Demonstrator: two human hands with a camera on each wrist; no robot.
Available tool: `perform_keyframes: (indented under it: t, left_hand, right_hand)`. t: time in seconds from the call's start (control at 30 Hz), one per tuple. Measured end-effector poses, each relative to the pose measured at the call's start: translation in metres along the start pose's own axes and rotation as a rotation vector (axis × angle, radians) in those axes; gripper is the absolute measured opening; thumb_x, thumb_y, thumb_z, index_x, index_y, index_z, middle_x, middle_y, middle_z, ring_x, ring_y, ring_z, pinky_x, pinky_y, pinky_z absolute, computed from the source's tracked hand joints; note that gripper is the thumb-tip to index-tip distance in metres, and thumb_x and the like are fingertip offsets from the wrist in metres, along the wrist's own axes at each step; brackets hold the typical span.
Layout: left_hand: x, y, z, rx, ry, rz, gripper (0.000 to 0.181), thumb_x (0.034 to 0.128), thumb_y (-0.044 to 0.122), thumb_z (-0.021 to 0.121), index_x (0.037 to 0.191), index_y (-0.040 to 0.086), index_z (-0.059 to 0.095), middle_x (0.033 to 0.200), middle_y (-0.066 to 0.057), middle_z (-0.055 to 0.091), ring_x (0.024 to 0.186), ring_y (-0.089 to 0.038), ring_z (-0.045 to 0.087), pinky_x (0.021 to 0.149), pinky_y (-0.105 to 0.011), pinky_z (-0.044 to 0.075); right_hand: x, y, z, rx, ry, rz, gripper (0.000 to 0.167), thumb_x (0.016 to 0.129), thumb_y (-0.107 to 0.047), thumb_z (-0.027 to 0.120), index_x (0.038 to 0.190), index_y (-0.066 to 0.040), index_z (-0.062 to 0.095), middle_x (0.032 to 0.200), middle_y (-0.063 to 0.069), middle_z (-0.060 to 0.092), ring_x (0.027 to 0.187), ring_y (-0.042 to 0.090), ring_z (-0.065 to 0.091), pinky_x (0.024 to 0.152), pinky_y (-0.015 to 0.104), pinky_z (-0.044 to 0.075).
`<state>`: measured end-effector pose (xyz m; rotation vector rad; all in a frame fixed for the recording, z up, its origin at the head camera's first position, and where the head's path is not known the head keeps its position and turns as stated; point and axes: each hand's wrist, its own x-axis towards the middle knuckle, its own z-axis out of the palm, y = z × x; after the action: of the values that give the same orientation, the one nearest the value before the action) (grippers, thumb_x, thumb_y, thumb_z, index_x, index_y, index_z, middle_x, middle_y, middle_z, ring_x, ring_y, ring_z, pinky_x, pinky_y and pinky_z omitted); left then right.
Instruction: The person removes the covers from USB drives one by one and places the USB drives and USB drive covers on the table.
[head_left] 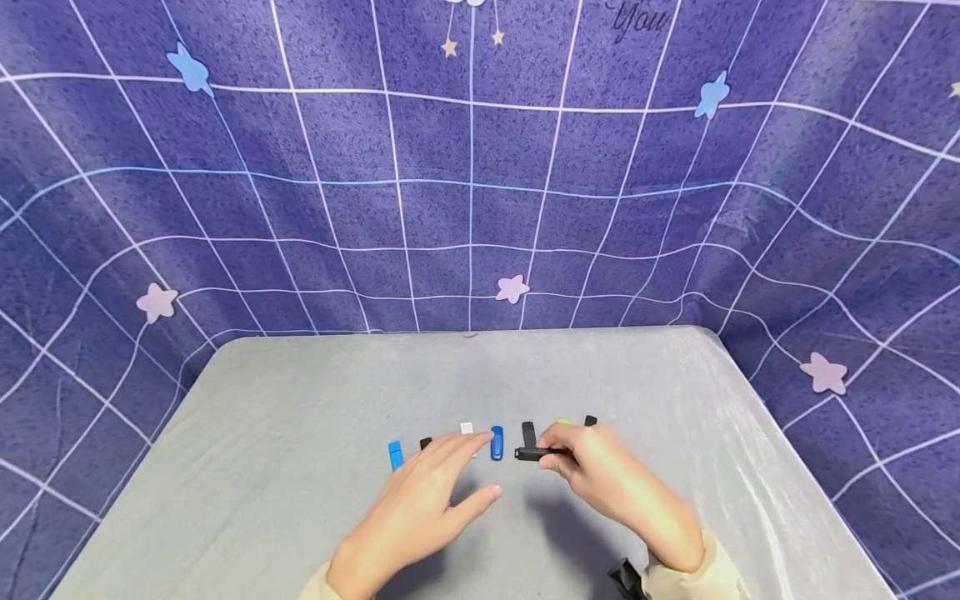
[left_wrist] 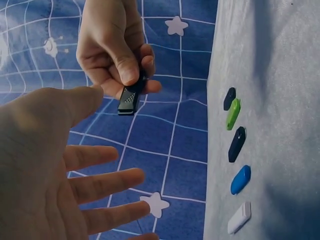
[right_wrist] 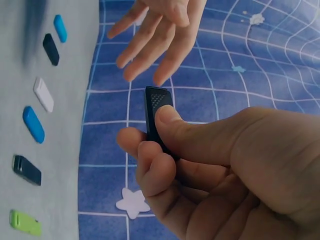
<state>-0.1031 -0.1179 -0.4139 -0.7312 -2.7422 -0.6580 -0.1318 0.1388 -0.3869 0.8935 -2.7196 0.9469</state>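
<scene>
My right hand point(head_left: 603, 471) pinches a black USB flash drive point(right_wrist: 155, 107) between thumb and fingers, holding it above the table. My left hand point(head_left: 423, 492) hovers to its left with straight, spread fingers and nothing in it; the drive is apart from it. Beneath the hands runs a row of USB flash drives: a light blue one point(head_left: 395, 454), a black one point(right_wrist: 50, 49), a white one point(left_wrist: 239, 218), a blue one point(head_left: 497, 443), a dark one point(left_wrist: 237, 145), a green one point(left_wrist: 233, 114) and another dark one point(head_left: 591, 421). In the head view, my hands partly cover several.
The drives lie on a table with a grey cloth point(head_left: 300, 417). A purple-blue curtain point(head_left: 420, 217) with a grid and stars hangs behind and at both sides. A black object point(head_left: 627, 578) shows beside the right sleeve.
</scene>
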Motion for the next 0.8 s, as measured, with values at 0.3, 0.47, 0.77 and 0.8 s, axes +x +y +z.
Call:
perform_keyframes:
  t: [0.3, 0.47, 0.77, 0.8]
  left_hand:
    - [0.002, 0.005, 0.003, -0.015, 0.011, 0.056, 0.056, 0.1018, 0.057, 0.055, 0.147, 0.025, 0.056, 0.139, 0.009, 0.065, 0.131, -0.013, 0.06, 0.107, -0.037, 0.051]
    - [0.002, 0.008, 0.005, -0.004, 0.026, 0.057, 0.052, 0.1043, 0.053, 0.053, 0.146, 0.023, 0.057, 0.136, 0.008, 0.067, 0.123, -0.014, 0.066, 0.099, -0.039, 0.055]
    - [0.004, 0.011, 0.007, -0.003, 0.015, 0.064, 0.039, 0.1059, 0.044, 0.055, 0.136, 0.021, 0.066, 0.127, 0.009, 0.072, 0.112, -0.013, 0.071, 0.091, -0.037, 0.058]
    - [0.006, 0.012, 0.007, -0.005, 0.008, 0.066, 0.038, 0.1058, 0.043, 0.056, 0.135, 0.021, 0.067, 0.126, 0.009, 0.072, 0.112, -0.013, 0.071, 0.091, -0.038, 0.059]
  right_hand:
    - [0.004, -0.008, 0.006, 0.088, -0.051, -0.018, 0.005, 0.09, -0.009, 0.076, 0.094, -0.009, 0.074, 0.086, -0.005, 0.073, 0.074, -0.004, 0.058, 0.068, 0.021, 0.055]
    - [0.005, -0.012, 0.007, 0.131, -0.086, -0.013, 0.004, 0.092, -0.011, 0.075, 0.096, -0.01, 0.074, 0.088, -0.006, 0.074, 0.075, -0.004, 0.058, 0.068, 0.021, 0.055]
    - [0.003, -0.014, 0.013, 0.167, -0.088, -0.03, 0.008, 0.094, -0.012, 0.074, 0.101, -0.009, 0.075, 0.091, -0.005, 0.076, 0.078, -0.004, 0.063, 0.07, 0.02, 0.056]
    - [0.003, -0.013, 0.013, 0.167, -0.082, -0.029, 0.008, 0.094, -0.012, 0.074, 0.101, -0.009, 0.075, 0.092, -0.005, 0.076, 0.078, -0.004, 0.063, 0.07, 0.02, 0.056]
